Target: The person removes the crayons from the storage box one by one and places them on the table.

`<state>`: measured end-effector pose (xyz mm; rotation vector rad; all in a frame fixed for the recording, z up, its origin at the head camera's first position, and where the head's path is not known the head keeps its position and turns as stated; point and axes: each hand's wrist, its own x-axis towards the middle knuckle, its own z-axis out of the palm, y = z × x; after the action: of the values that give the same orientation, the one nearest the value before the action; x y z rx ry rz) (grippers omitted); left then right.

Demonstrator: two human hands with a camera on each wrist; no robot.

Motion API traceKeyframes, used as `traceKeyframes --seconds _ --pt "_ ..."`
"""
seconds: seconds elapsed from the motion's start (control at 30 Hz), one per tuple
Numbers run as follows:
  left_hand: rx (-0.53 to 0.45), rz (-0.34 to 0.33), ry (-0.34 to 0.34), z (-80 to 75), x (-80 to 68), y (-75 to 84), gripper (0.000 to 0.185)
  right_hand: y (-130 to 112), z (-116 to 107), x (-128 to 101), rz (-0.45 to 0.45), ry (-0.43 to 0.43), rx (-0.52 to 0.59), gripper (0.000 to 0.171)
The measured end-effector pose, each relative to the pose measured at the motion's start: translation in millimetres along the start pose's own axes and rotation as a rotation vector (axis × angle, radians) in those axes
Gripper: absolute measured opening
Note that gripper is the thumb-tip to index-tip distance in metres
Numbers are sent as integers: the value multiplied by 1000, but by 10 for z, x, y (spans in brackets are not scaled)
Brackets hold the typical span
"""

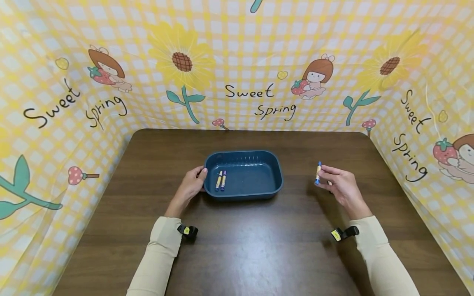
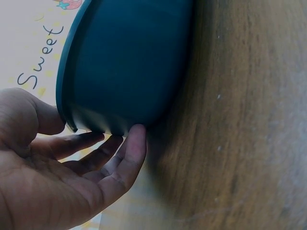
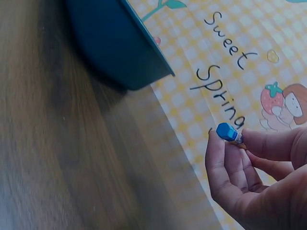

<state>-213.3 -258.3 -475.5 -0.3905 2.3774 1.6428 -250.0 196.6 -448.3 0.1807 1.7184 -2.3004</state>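
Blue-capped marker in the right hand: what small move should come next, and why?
Probably carry the blue-capped marker leftward over the dark blue plastic tray and lay it inside. The right hand pinches it off the brown wooden table, two similar markers already lie in the tray, and the left hand rests against the tray's left rim, steadying it.
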Motion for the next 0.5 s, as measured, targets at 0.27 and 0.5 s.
traceKeyframes --seconds 0.27,0.5 --pt "1 4 -5 3 23 -14 55 -42 -182 -70 2 24 -9 24" --pt "1 7 -7 -2 10 5 56 -66 -338 -99 9 25 6 27"
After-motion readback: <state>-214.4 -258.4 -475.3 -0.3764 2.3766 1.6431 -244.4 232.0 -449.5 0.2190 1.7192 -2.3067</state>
